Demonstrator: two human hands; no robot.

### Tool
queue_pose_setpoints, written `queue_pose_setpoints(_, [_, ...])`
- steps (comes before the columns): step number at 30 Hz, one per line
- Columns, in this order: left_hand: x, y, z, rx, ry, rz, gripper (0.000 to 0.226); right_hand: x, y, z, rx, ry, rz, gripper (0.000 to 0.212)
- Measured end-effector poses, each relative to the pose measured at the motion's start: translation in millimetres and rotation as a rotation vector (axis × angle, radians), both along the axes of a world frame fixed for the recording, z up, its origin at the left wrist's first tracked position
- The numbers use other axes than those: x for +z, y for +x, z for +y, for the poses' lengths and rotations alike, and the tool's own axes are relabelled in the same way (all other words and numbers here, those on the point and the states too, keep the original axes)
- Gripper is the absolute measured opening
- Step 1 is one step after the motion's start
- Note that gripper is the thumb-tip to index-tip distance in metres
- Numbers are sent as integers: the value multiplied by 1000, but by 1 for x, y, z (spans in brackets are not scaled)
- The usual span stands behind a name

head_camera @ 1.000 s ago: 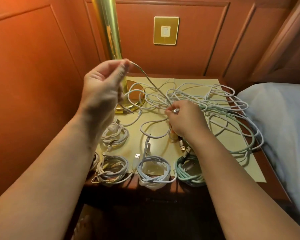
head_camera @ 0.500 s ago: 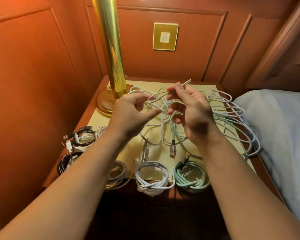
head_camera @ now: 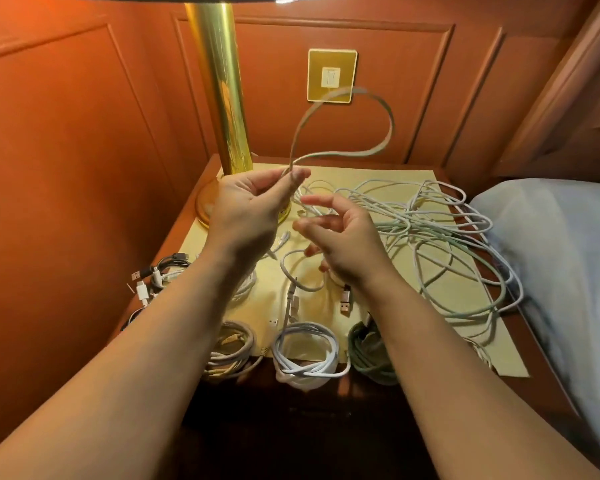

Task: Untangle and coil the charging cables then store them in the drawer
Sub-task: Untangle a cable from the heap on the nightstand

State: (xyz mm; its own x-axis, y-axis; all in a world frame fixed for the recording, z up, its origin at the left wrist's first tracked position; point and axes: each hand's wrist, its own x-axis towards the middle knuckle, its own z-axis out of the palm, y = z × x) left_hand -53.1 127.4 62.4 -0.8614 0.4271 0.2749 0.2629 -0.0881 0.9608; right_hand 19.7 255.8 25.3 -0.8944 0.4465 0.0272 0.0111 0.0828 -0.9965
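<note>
Our left hand (head_camera: 253,206) pinches a raised cable loop (head_camera: 343,133) to free it for coiling, while our right hand (head_camera: 340,244) hangs half-open, gripping nothing, beside the tangled cables (head_camera: 440,233) spread rightward on the table (head_camera: 413,174).

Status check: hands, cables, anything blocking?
Left hand pinching a raised cable loop. Right hand open, empty. Tangle unsorted on the right; coils along the front edge. Lamp close behind.

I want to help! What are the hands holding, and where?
The left hand pinches a pale cable near its looped end; the right hand is open, holding nothing.
</note>
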Motion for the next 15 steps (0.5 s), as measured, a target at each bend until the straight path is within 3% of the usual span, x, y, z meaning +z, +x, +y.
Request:
queue_pose_setpoints(2, [9,5,-4,-35,-9,-72,28,0,-3,-2,25,7,-27,45])
queue_pose_setpoints(6, [15,4,-13,-101,-44,-199,30,3,-7,0,107,54,-89,32])
queue_pose_setpoints(10, [23,3,-22,-206,39,-320,29,3,-11,-2,168,-57,-153,41])
queue_pose_setpoints(15, [26,2,-28,-103,38,-399,41,9,-13,-4,-76,-87,65,22])
